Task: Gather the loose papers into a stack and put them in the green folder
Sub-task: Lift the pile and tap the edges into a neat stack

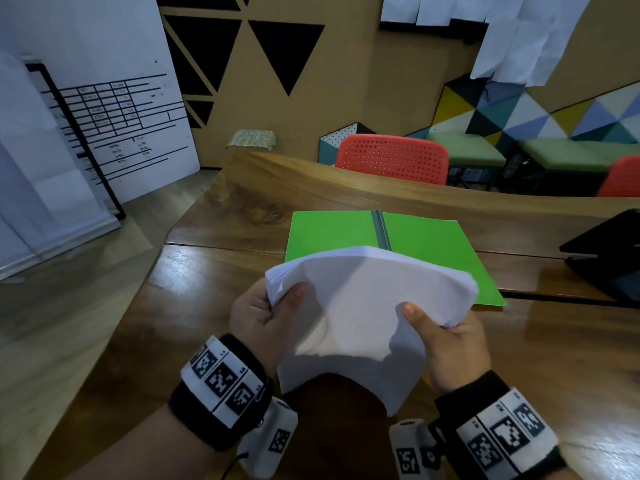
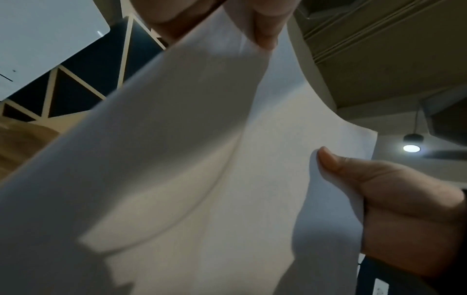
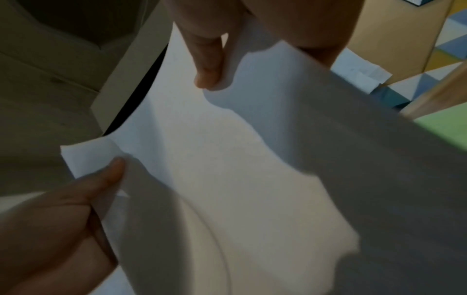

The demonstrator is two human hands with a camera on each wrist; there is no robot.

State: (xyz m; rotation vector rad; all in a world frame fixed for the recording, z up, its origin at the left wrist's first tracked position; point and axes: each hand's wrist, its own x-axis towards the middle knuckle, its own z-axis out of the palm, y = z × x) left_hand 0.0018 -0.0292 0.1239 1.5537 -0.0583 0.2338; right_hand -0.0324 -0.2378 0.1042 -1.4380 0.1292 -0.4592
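Above the near half of the wooden table (image 1: 214, 271), a stack of white papers (image 1: 360, 306) is held up by both hands and is bowed into an arch, its near edge hanging loose towards 6 o'clock. At 9 o'clock of the stack, the left hand (image 1: 258, 318) is closed on the far left corner, the thumb pressed on top and the fingers hidden beneath the sheets. At 3 o'clock, the right hand (image 1: 450, 344) is clamped on the right edge in the same way, thumb on top. Both grips are narrow pinches on the papers. In the left wrist view the stack (image 2: 202, 169) fills the frame, and the right hand (image 2: 394, 209) is seen pinching its edge at 3 o'clock. In the right wrist view the papers (image 3: 240, 169) are seen again, with the left hand (image 3: 58, 219) pinching a corner at 8 o'clock.

At 12 o'clock of the stack, the green folder (image 1: 332, 233) is laid open and flat on the table, its spine running away from the person; its near part is hidden behind the papers. Whether the papers touch the folder cannot be told. A red chair (image 1: 393, 159) is seen beyond the table's far edge at 12 o'clock, and a dark object (image 1: 606, 247) lies on the table at 3 o'clock.
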